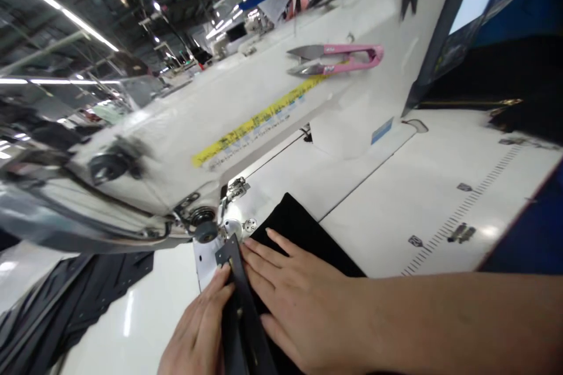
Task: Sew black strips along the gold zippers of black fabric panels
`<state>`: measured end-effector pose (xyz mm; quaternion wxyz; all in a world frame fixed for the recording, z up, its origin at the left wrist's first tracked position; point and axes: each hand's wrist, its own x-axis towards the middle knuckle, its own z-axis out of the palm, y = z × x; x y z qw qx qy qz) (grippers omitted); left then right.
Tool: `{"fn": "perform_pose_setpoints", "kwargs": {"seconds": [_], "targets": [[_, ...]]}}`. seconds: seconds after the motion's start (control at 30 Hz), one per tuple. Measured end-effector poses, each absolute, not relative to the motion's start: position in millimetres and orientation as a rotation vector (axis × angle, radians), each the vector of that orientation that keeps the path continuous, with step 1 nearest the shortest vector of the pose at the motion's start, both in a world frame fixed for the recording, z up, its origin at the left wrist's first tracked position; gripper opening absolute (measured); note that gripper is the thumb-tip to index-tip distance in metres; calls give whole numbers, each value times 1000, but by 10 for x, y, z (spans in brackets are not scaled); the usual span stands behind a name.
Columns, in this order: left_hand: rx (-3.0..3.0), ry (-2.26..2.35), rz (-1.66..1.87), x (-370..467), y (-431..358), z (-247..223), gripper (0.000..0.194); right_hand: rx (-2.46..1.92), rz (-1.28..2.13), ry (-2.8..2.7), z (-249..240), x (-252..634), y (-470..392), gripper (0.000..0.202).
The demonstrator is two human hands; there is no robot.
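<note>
Black fabric (303,231) lies on the white machine bed, its corner pointing away from me. My right hand (294,299) rests flat on it with the fingers spread, their tips close to a dark strip (241,299) with small holes. Along the strip's left side is my left hand (200,325), its fingers together and pressing on the edge. The strip's far end reaches the needle area of the white sewing machine (246,105), beside the presser parts.
Pink thread snips (352,58) and a yellow tape measure (264,117) are on the machine arm. Dark cut pieces (74,299) are piled at the left. A ruler scale (466,205) marks the table at the right, near a screen (477,0).
</note>
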<state>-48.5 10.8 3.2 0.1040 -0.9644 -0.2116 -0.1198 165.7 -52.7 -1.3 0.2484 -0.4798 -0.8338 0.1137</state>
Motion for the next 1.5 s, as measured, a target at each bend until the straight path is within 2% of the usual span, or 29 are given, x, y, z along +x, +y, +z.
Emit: {"fn": "perform_pose_setpoints", "kwargs": {"seconds": [0.27,0.87,1.2,1.5], "targets": [[-2726,-771,-522,-340,-104,17,35,-1298,323,-2398,-5,1610,-543,55],[-2747,-724,-469,-370,-119,-29,33,-1317,168,-2513,-13,1563,-541,62],[-2815,-836,-453,-210,106,-21,32,-1355,57,-2545,-41,1643,-292,56],[-2777,-801,-498,-204,217,-86,30,-1298,126,-2531,-40,1703,-181,59]]}}
